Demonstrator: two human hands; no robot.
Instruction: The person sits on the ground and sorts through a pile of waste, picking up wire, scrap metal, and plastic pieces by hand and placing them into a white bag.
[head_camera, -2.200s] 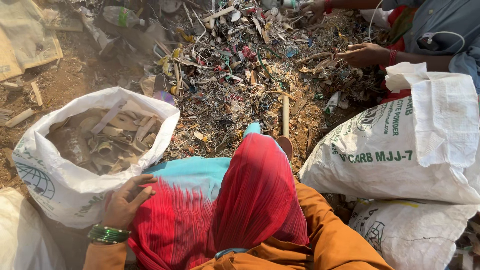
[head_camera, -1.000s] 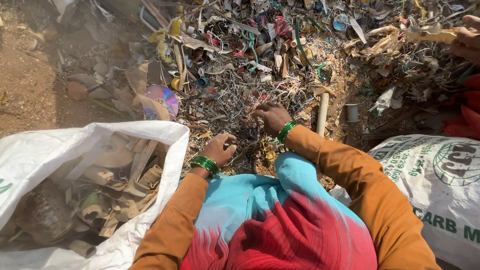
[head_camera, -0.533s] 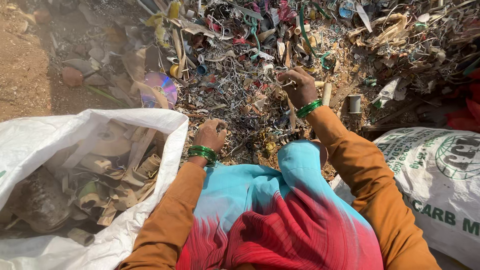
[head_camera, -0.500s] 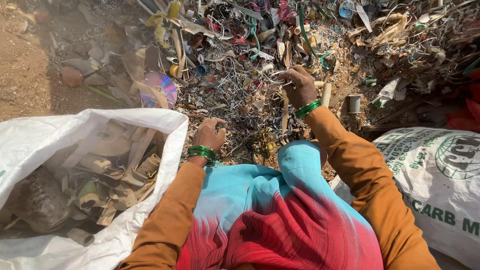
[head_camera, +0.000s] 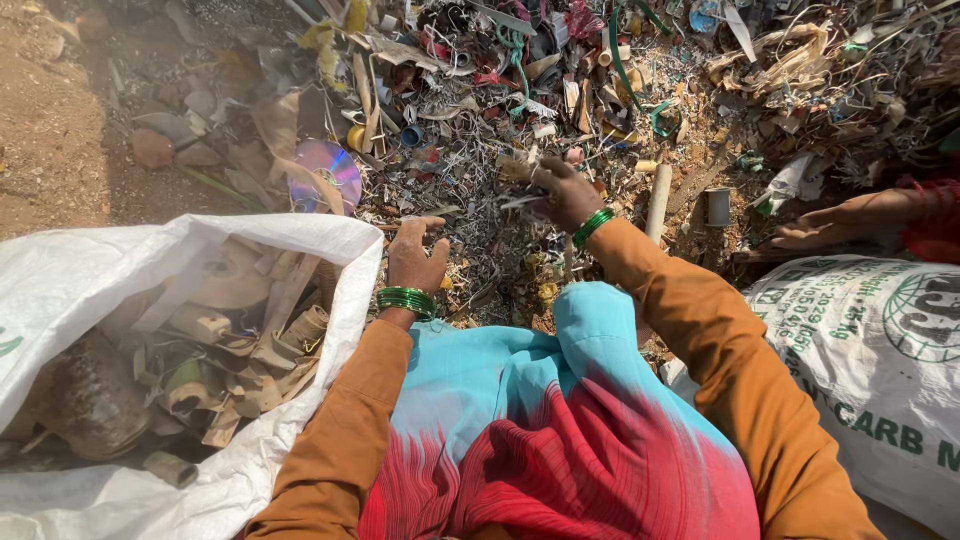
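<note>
My left hand (head_camera: 417, 257), with green bangles at the wrist, rests fingers spread on the scrap pile (head_camera: 480, 130) just beside the rim of the open white sack (head_camera: 345, 235). My right hand (head_camera: 561, 190), also with a green bangle, reaches further into the pile and pinches small pale scraps (head_camera: 520, 200) between its fingers. Both arms wear orange sleeves. A blue and red cloth (head_camera: 540, 430) covers my lap.
The open sack holds brownish scrap pieces (head_camera: 230, 340). A shiny disc (head_camera: 325, 170) lies near its rim. A printed white sack (head_camera: 880, 370) stands at the right, with another person's hand (head_camera: 840, 220) above it. A pale tube (head_camera: 657, 200) lies by my right wrist. Bare soil (head_camera: 50, 110) lies at the left.
My right hand has drawn back toward me from deeper in the pile, now gripping scraps. My left hand has stayed by the sack rim with its fingers opened a little.
</note>
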